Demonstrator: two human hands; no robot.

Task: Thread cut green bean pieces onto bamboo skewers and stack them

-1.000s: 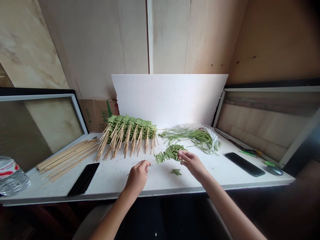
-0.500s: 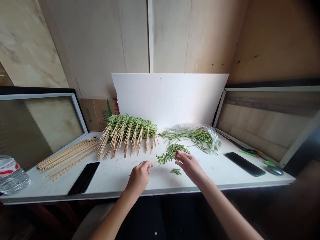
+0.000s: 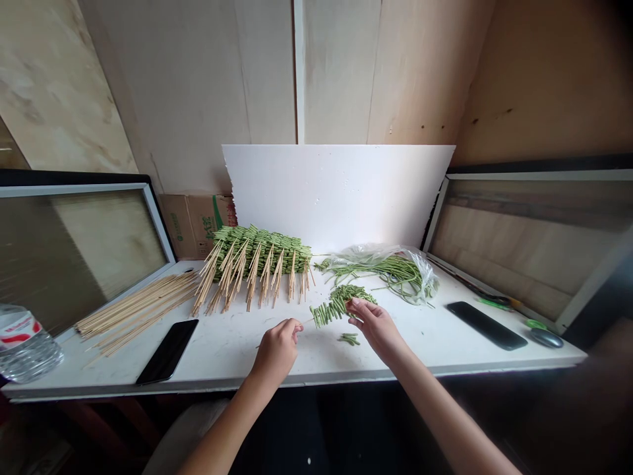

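Closed around the bare end of a thin wooden skewer is my left hand (image 3: 277, 346). Cut long bean pieces (image 3: 328, 313) sit threaded crosswise in a row along that skewer, which points to the right. At the far end of the row, my right hand (image 3: 374, 324) pinches at the bean pieces with thumb and fingertips; its grip is partly hidden. Behind the fingers lies a heap of cut bean pieces (image 3: 353, 291). A few loose bean pieces (image 3: 349, 339) rest on the table below the right hand.
Stacked bean skewers (image 3: 262, 254) stand at the back left, sticks toward me. Bare skewers (image 3: 138, 300) and a phone (image 3: 168, 351) lie left, beside a water bottle (image 3: 24, 343). Whole long beans (image 3: 395, 272) in a plastic bag, another phone (image 3: 487, 325) and a mouse (image 3: 546, 338) are right.
Both hands keep nearly the same place and hold. The view has shifted very slightly; nothing has visibly been picked up or let go.
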